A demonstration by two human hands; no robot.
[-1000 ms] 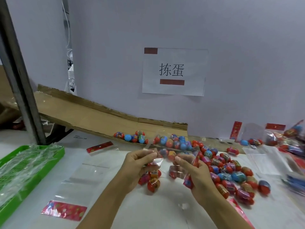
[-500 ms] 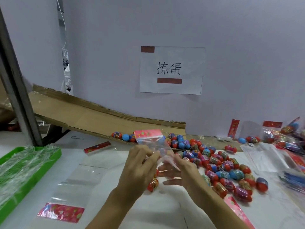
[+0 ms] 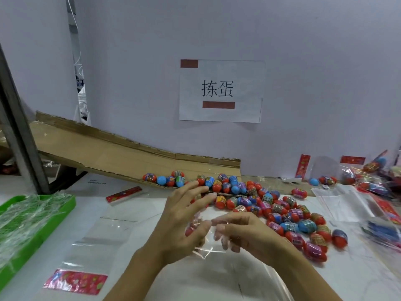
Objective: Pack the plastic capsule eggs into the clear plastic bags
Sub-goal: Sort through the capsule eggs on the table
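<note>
Left hand: my fingers spread and nearly straight, grip loose, thumb against a clear bag with eggs inside, low over the table.
Right hand: my fingers curled onto the same bag's crinkled film; the blur hides whether they pinch it.
Loose eggs: heaped just right of both hands.

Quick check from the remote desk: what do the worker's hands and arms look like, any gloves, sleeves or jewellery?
Both are bare. The left hand and the right hand wear no gloves, and no rings or wristbands show. Both forearms are uncovered as far as the bottom edge of the head view, with no sleeve in sight. The fingertips are motion-blurred, so fine details like nails cannot be made out.
</note>
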